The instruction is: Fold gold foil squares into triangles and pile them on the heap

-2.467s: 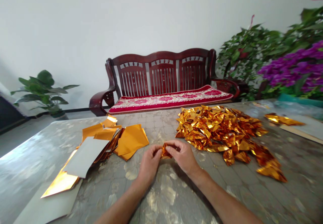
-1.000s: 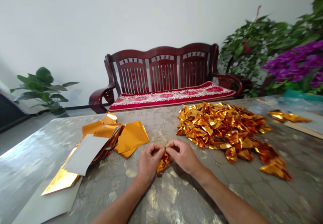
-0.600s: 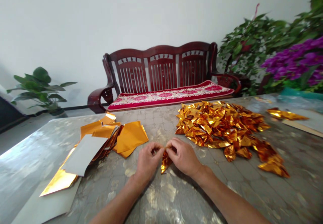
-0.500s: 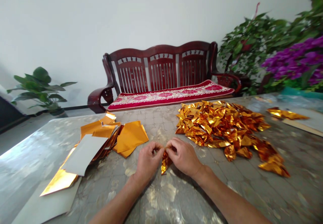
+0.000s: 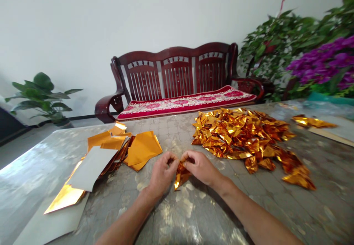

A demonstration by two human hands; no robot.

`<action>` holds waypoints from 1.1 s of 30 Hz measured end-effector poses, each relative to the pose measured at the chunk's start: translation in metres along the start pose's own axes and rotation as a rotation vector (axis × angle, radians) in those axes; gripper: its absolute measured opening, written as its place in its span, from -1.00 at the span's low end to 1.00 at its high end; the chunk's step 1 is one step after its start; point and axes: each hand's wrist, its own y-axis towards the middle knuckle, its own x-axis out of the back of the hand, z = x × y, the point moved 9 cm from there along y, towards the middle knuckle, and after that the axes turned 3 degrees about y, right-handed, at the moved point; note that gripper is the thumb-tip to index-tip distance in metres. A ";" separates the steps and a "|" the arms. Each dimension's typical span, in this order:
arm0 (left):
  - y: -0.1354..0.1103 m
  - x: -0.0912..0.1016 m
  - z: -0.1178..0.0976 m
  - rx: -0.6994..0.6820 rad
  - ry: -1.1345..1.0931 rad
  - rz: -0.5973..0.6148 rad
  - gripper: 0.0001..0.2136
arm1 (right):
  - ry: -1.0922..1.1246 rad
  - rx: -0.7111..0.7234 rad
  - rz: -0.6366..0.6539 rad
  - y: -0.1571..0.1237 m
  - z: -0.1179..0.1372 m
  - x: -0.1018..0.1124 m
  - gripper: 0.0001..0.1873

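My left hand (image 5: 163, 172) and my right hand (image 5: 199, 167) meet above the table, their fingertips pinching a small folded piece of gold foil (image 5: 181, 176) whose point hangs down between them. To the right lies a large heap of folded gold foil pieces (image 5: 243, 138). To the left are a flat orange-gold foil sheet (image 5: 142, 149) and a stack of foil sheets (image 5: 113, 153), partly under a white card (image 5: 91, 167). A gold foil sheet (image 5: 65, 199) sticks out at the lower left, over a pale board (image 5: 47, 226).
The marble-patterned table (image 5: 193, 215) runs under everything. A smaller strip of gold foil (image 5: 311, 121) rests on a board at the far right. Beyond the table stand a red-cushioned wooden bench (image 5: 177, 72), a potted plant (image 5: 38, 95) and purple-flowered foliage (image 5: 318, 64).
The foil piece between my fingers has turned and now shows a wider folded shape with its point low on the left. My hands stay together, and the scene sits slightly higher in view.
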 end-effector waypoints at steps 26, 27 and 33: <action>0.005 -0.008 0.024 0.112 0.002 0.108 -0.77 | 0.413 -0.152 -0.065 0.006 -0.023 0.003 -0.79; 0.005 -0.010 0.026 0.121 -0.008 0.105 -0.78 | 0.413 -0.149 -0.068 0.005 -0.022 0.003 -0.79; 0.007 0.002 0.037 0.172 0.070 -0.002 -0.81 | 0.394 -0.137 -0.154 0.006 -0.026 0.010 -0.62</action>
